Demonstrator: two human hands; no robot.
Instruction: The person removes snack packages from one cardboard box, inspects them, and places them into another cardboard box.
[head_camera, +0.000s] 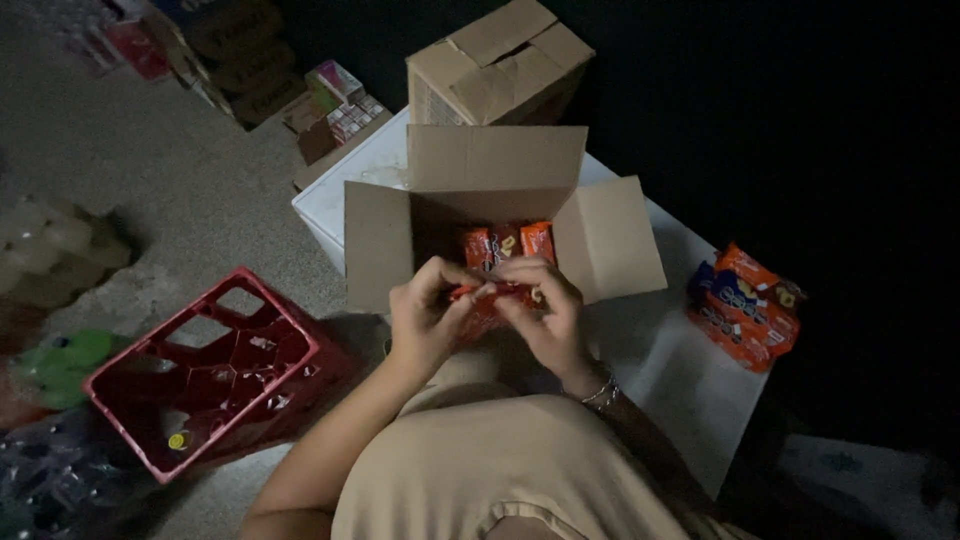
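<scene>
orange snack packet (478, 300) is being pinched between both hands just in front of the open cardboard box (500, 215). the left hand (428, 318) is gripping its left end with fingers curled in, and the right hand (545, 305) is closing thumb and fingertips on its right end, a bracelet (601, 390) sitting at that wrist. more orange packets (508, 243) are standing inside the box, which is resting on a white surface (680, 370). a loose pile of packets (745, 305) is lying well to the right on that surface. a red crate (205, 370) is sitting on the floor to the left, and a closed carton (497, 62) is standing behind the open box.
</scene>
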